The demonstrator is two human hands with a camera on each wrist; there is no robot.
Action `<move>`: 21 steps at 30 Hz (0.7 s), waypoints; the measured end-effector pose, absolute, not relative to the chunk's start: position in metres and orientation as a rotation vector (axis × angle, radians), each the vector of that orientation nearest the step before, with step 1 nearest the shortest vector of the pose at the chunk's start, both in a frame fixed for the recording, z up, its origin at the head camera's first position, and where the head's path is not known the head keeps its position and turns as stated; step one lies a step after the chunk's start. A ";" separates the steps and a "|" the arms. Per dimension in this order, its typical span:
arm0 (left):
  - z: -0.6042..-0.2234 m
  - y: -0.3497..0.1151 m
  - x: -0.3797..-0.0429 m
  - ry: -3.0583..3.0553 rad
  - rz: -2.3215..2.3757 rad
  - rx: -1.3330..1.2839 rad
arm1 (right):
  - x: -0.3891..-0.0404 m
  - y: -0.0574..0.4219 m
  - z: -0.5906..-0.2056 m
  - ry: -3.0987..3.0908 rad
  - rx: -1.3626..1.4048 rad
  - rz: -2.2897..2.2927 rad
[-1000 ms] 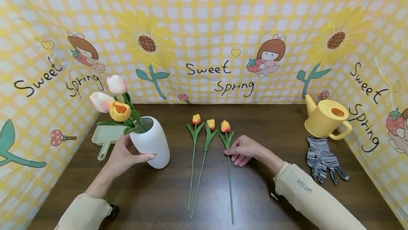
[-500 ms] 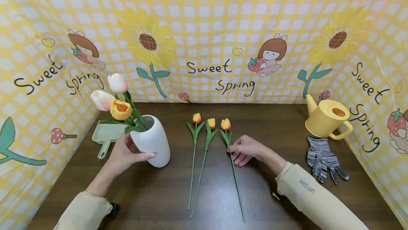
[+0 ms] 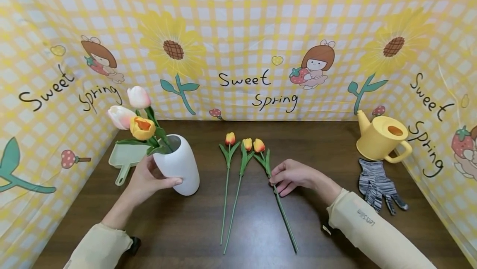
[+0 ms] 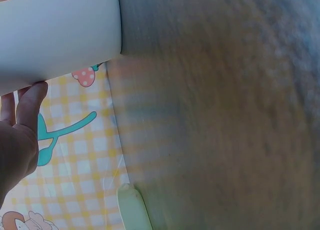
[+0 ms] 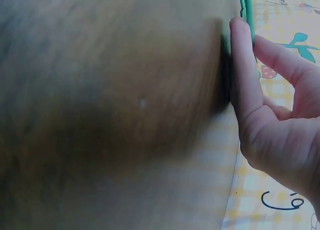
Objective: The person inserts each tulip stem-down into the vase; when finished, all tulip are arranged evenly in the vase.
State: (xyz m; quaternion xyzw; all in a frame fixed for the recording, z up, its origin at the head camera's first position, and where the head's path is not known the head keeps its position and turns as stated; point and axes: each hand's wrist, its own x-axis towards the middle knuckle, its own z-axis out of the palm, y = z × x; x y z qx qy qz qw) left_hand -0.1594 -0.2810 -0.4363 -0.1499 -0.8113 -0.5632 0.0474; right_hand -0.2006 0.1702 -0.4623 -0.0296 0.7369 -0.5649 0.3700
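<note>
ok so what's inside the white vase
Two pink-white tulips and a yellow-orange tulip lean out of the white vase, green leaves at its mouth. Its wall hides the lower stems and the bottom, so anything else inside can't be told.

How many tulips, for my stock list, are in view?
6. In the vase: two pink tulips, one orange tulip. On the table: two slim tulips. In the right hand: one slim tulip. Others may be hidden behind those in the vase.
</note>
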 end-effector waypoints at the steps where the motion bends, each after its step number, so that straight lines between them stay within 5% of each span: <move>1: -0.436 -0.281 -0.160 -2.472 -1.721 -0.460 | -0.201 0.171 -0.462 1.885 -0.081 -1.451; 21: -0.437 -0.281 -0.160 -2.467 -1.730 -0.444 | -0.204 0.182 -0.444 1.626 -0.165 -1.618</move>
